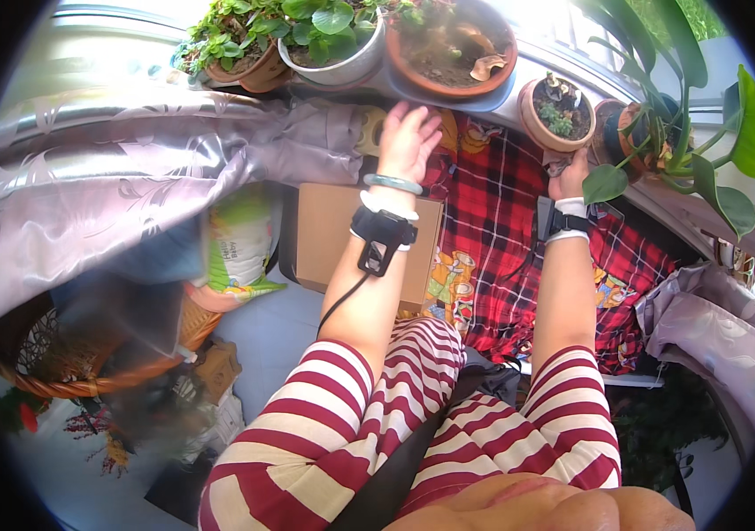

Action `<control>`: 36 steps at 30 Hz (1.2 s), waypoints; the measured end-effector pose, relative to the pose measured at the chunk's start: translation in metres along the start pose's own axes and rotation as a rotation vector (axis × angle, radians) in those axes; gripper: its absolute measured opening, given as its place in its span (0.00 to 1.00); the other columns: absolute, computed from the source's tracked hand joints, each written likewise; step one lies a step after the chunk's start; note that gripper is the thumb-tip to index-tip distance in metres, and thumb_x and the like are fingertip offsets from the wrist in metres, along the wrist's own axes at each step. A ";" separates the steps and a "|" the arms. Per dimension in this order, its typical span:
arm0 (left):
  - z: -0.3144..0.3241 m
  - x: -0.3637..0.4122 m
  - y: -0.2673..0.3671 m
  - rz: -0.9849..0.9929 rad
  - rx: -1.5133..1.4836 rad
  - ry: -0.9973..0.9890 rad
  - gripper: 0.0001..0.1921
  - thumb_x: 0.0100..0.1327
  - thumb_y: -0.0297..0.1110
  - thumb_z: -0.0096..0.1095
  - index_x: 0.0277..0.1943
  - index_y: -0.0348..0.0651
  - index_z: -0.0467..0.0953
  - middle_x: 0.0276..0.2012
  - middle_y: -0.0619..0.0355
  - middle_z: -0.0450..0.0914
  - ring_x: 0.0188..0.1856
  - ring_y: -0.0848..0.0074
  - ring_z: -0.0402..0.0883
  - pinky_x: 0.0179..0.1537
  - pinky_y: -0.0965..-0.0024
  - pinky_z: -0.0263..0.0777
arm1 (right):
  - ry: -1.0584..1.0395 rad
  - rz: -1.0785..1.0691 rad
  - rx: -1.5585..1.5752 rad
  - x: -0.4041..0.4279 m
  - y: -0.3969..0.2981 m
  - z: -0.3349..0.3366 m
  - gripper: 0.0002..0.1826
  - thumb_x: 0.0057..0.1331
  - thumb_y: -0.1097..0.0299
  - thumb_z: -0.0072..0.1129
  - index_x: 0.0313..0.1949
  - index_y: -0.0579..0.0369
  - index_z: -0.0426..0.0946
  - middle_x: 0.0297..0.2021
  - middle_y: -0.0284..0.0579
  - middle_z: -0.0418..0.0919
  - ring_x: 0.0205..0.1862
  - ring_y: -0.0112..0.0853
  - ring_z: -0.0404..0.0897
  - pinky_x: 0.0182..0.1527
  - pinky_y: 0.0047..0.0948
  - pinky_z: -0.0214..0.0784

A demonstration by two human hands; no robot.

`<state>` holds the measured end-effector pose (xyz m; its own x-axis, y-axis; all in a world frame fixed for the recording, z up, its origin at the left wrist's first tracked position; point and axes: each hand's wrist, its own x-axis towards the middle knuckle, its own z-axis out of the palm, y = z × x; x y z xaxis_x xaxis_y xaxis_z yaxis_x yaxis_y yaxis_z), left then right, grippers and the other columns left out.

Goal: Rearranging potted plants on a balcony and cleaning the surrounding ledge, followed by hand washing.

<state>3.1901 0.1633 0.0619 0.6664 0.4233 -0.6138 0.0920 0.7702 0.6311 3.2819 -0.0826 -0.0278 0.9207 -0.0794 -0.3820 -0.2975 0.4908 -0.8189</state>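
Observation:
My left hand point(409, 143) is held palm up with its fingers apart and nothing in it. Just beyond its fingertips stands a large terracotta pot point(394, 63) of soil on a blue saucer point(500, 99). My right hand point(571, 178) reaches to the near side of a small clay pot point(534, 126) with a little succulent point(558, 119). A bunched greyish cloth point(555, 161) lies against its fingers, under the pot's rim. Part of that hand is hidden, so its grip on cloth or pot is unclear.
A red plaid cloth point(490, 199) with printed figures spreads below the sill, beside a cardboard box point(328, 232). Other potted plants point(331, 73) line the sill, and a large-leaved plant point(683, 152) overhangs the right. Pale curtains point(118, 159) and a wicker basket point(105, 385) are leftward.

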 end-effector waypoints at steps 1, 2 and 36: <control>-0.003 0.009 0.004 0.021 -0.003 -0.087 0.21 0.59 0.28 0.49 0.55 0.43 0.55 0.47 0.49 0.67 0.47 0.61 0.71 0.47 0.57 0.66 | 0.008 -0.001 0.000 0.004 0.001 -0.001 0.16 0.68 0.59 0.29 0.42 0.56 0.64 0.28 0.39 0.70 0.21 0.25 0.67 0.21 0.23 0.57; -0.002 0.014 0.007 0.017 -0.008 -0.081 0.21 0.59 0.29 0.48 0.55 0.43 0.55 0.47 0.48 0.67 0.47 0.60 0.70 0.47 0.57 0.66 | 0.029 -0.012 -0.001 0.008 0.002 -0.003 0.16 0.68 0.59 0.28 0.42 0.56 0.64 0.29 0.40 0.71 0.22 0.26 0.67 0.21 0.23 0.58; -0.218 -0.229 0.036 -0.478 0.452 0.052 0.19 0.61 0.30 0.47 0.55 0.37 0.59 0.47 0.51 0.69 0.47 0.74 0.70 0.49 0.74 0.63 | -0.211 -0.212 -0.472 0.018 0.034 0.122 0.14 0.65 0.74 0.32 0.46 0.63 0.64 0.44 0.46 0.69 0.45 0.34 0.69 0.51 0.30 0.58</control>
<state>2.8800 0.1985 0.1219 0.4398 0.1153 -0.8906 0.6778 0.6079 0.4134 3.3189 0.0386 -0.0103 0.9889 0.0653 -0.1336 -0.1362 0.0373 -0.9900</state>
